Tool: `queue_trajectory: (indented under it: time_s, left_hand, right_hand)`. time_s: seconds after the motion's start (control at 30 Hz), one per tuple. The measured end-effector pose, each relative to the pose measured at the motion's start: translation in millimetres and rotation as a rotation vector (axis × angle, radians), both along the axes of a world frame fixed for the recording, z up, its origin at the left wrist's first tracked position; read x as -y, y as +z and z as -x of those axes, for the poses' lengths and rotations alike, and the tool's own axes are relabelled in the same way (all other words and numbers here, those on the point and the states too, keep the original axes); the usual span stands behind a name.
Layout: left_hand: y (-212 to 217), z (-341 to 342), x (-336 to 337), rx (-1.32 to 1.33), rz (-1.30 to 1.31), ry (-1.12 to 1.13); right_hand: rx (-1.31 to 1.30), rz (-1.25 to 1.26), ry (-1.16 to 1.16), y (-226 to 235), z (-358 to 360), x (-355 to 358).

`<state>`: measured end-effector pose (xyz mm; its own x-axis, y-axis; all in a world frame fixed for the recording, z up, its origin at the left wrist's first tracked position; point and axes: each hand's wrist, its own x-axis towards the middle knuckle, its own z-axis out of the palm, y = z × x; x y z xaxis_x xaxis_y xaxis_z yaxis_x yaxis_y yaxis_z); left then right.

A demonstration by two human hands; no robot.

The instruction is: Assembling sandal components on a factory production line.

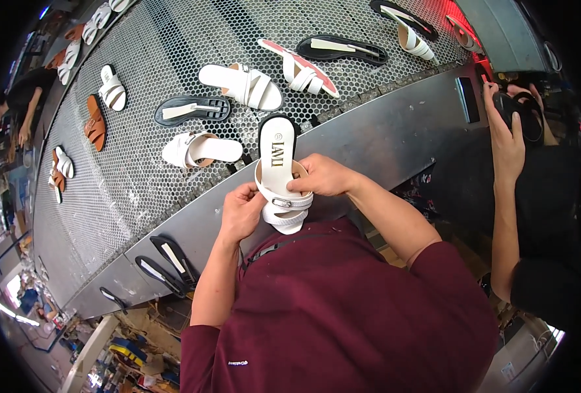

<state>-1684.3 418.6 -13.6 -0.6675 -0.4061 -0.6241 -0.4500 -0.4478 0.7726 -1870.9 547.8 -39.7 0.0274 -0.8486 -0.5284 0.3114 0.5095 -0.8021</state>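
Observation:
A white strappy sandal (279, 147) is in front of my body, its heel end pointing away from me and its buckled straps nearest me. My left hand (244, 213) is closed on the strap edge at its left side. My right hand (324, 177) grips it from the right, the thumb over the footbed and the other fingers partly hidden. A black rim shows around the heel end; whether a separate sole lies beneath, I cannot tell. Just beyond lie a white sandal (202, 150) and a black sole (192, 111) with a pale strip.
The perforated metal conveyor (140, 196) carries more white sandals, brown sandals (94, 123) and black soles. Along its near side runs a steel ledge (382, 124), with several soles (161, 275) at its lower left. At the right a co-worker's hand (508, 141) is beside a dark shoe part.

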Motion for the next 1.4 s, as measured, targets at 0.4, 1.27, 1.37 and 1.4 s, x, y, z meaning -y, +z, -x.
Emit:
queue_trajectory:
  time_s: [0.4, 1.27, 1.37, 1.4]
  left_hand:
    - [-4.2, -12.8, -33.1, -0.203, -0.445, 0.249]
    - [-69.7, -27.9, 173.9, 0.756, 1.023, 0.243]
    - [-73.6, -27.9, 174.4, 0.659, 0.825, 0.263]
    - [-69.6, -23.4, 172.5, 0.656, 0.823, 0.270]
  right_hand:
    - [-0.014, 0.030, -0.038, -7.8, 7.1, -2.2]
    - [-0.887, 0.201, 0.037, -31.3, -26.9, 22.1]
    - [-0.908, 0.257, 0.080, -34.2, -28.8, 54.4]
    - [-0.913, 0.260, 0.085, -34.9, -28.6, 64.9]
